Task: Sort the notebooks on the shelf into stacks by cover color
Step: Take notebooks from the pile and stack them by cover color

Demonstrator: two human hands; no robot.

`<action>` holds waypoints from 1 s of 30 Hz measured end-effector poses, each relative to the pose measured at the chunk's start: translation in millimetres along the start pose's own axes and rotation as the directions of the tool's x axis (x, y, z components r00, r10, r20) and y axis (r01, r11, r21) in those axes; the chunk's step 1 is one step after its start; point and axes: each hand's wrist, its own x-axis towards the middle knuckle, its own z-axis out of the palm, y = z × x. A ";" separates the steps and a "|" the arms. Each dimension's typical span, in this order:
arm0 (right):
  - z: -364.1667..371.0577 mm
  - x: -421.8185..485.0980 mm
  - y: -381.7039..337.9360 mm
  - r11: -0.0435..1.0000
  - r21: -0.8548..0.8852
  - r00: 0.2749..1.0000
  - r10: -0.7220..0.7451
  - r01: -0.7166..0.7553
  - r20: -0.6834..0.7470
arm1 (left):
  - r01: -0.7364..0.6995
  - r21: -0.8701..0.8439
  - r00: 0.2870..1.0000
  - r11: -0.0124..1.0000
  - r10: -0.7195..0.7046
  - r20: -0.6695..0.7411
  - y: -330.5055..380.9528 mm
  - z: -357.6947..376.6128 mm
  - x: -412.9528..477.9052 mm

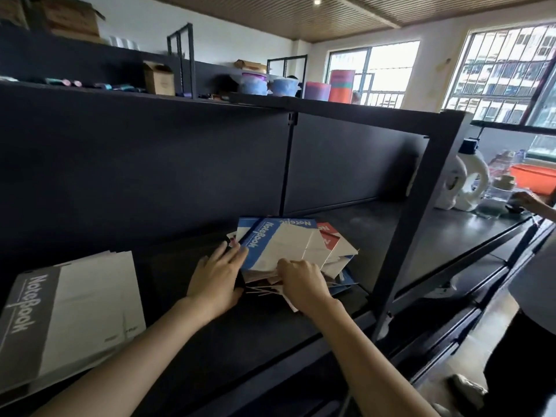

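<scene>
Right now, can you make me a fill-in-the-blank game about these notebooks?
The top notebook of the mixed pile has a ____ band.
The separate stack on the left has ____ bands.
The half-hidden notebook at the pile's right has a ____ band.
Missing words: blue, gray, red.

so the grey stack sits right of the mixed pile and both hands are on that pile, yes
Not quite: the head view shows the grey stack left of the mixed pile, not right. The left hand and right hand are both on that pile.
</scene>
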 end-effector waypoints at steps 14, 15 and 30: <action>-20.5 -33.0 -9.2 0.964 0.246 0.994 -0.104 0.104 -0.010 | -0.266 -0.156 0.964 0.951 0.263 -0.041 17.4 -6.0 -14.2; -22.0 -30.6 -18.2 0.958 0.267 0.994 -0.090 0.103 -0.061 | -0.261 -0.145 0.965 0.954 0.253 -0.074 12.8 -10.5 -19.2; -9.5 -4.8 -242.3 0.798 0.266 0.833 -0.465 0.541 -0.300 | 0.152 -0.074 0.976 0.986 -0.161 -0.148 -158.7 -76.5 -177.0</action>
